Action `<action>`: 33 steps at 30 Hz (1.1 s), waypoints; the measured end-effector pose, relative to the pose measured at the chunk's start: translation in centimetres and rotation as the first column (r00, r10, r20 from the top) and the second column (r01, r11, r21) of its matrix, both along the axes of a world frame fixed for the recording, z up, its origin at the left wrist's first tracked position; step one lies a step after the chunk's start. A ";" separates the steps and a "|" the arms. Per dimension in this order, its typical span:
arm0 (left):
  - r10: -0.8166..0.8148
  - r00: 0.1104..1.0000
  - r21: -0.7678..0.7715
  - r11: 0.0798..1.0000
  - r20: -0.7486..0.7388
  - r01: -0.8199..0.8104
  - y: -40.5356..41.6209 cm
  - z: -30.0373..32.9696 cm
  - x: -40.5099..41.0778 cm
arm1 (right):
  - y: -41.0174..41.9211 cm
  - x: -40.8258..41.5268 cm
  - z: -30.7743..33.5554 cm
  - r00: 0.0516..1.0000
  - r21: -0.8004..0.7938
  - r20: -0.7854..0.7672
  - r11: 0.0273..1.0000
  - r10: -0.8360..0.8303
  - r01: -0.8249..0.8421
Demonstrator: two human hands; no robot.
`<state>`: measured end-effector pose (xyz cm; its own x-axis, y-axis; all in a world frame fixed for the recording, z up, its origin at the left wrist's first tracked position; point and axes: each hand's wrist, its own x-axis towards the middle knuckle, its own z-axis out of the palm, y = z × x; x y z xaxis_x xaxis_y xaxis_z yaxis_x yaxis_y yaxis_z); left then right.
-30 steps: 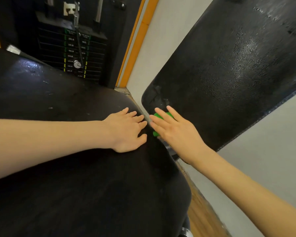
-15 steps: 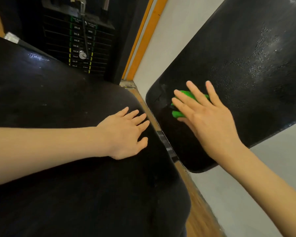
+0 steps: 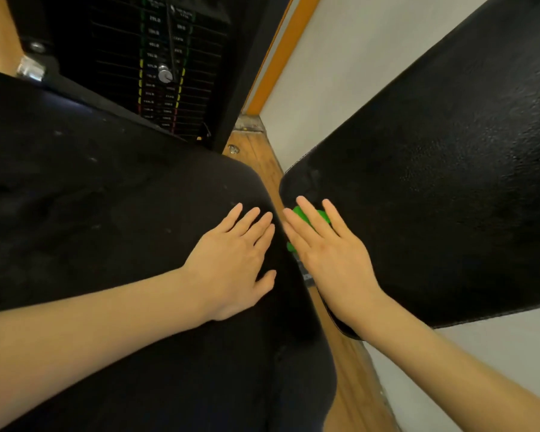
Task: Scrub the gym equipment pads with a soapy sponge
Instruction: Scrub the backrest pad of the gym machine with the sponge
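Your left hand (image 3: pixel 234 260) lies flat on the black padded seat (image 3: pixel 106 213); your right hand (image 3: pixel 331 254), fingers straight, presses the green sponge (image 3: pixel 306 215) at the black back pad (image 3: pixel 434 198)'s lower corner, above wooden floor (image 3: pixel 256 157).

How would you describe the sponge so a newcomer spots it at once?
Find the big black pad slanting across the right side. Near its lower rounded corner the right hand presses flat on it. The sponge peeks out between those fingers, the only bright green thing there.
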<state>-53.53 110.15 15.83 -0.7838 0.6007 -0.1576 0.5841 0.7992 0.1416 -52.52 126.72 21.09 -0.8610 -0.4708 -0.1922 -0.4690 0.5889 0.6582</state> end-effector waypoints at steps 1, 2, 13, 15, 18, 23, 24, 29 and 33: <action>0.013 1.000 -0.006 1.000 -0.014 -0.013 -0.1 0.1 0.0 | 0.0 -0.1 0.5 0.999 0.030 0.043 1.000 -0.005 0.004; 0.015 0.999 -0.010 1.000 -0.028 -0.016 -0.2 0.3 -0.2 | 0.4 -0.2 1.5 0.998 0.035 0.067 0.999 -0.008 0.006; 0.164 0.985 0.055 0.985 0.046 -0.166 -0.2 -0.1 -1.8 | -1.4 -1.3 1.8 0.985 0.024 0.163 0.999 -0.050 0.047; 0.164 0.985 0.082 0.982 0.054 -0.168 -0.3 -0.1 -2.0 | 0.6 -1.1 3.0 0.994 -0.035 0.104 0.999 -0.020 0.024; 0.163 0.985 0.112 0.979 0.054 -0.168 -0.4 -0.2 -1.9 | 1.4 -0.2 3.7 0.997 -0.120 -0.004 0.990 -0.075 0.074; 0.185 0.981 0.116 0.975 0.058 -0.191 -0.2 -0.4 -2.0 | -1.8 -2.6 1.4 0.990 0.011 0.133 0.999 -0.047 0.046; 0.182 0.981 0.115 0.975 0.060 -0.188 -0.2 -0.4 -2.1 | -1.2 -2.6 1.8 0.992 -0.003 0.118 0.999 -0.034 0.035; 0.181 0.981 0.115 0.976 0.064 -0.187 -0.3 -0.2 -2.0 | 0.2 -1.2 2.8 0.996 -0.060 0.012 0.994 -0.091 0.092; 0.185 0.980 0.116 0.975 0.066 -0.192 -0.2 -0.3 -2.1 | -2.0 -3.8 1.0 0.993 0.022 0.110 0.999 -0.034 0.032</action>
